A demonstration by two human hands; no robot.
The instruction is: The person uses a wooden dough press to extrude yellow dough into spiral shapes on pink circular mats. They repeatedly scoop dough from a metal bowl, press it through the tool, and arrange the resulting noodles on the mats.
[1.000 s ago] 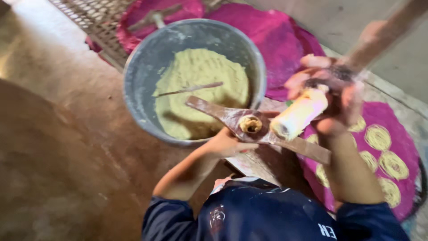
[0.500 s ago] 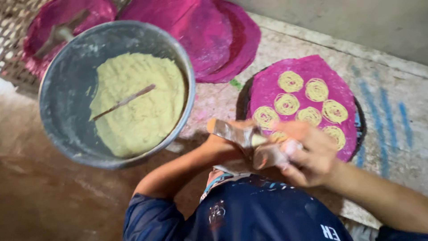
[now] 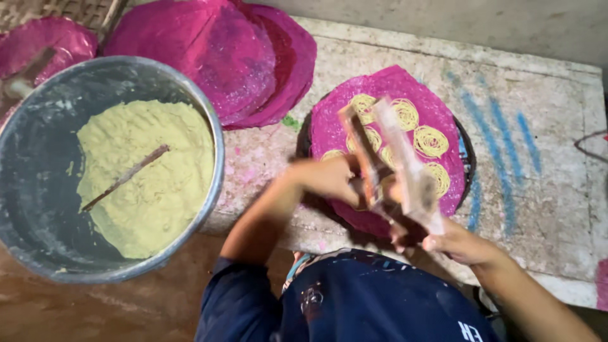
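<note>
A wooden dough press [image 3: 386, 158], blurred, is gripped by both hands above a round pink mat [image 3: 386, 95]: the left hand [image 3: 329, 177] is clenched on 1 handle, the right hand [image 3: 459, 244] on the other. Part of the mat's yellow spirals [image 3: 430, 140] is hidden by the press. A grey basin [image 3: 38, 190] of yellow dough [image 3: 158, 190] with a stick [image 3: 123, 178] is seen at left, stacked pink mats [image 3: 215, 50] beyond.

basin [image 3: 215, 183] sitting left of the round mat [image 3: 329, 126] | dough [image 3: 152, 171] lying in basin, stick [image 3: 123, 178] resting on it | spirals [image 3: 430, 140] lying on mat | stacked mats [image 3: 215, 50] lying behind-left of it | press [image 3: 392, 164] hanging over mat, both hands [image 3: 329, 177] gripping it
</note>
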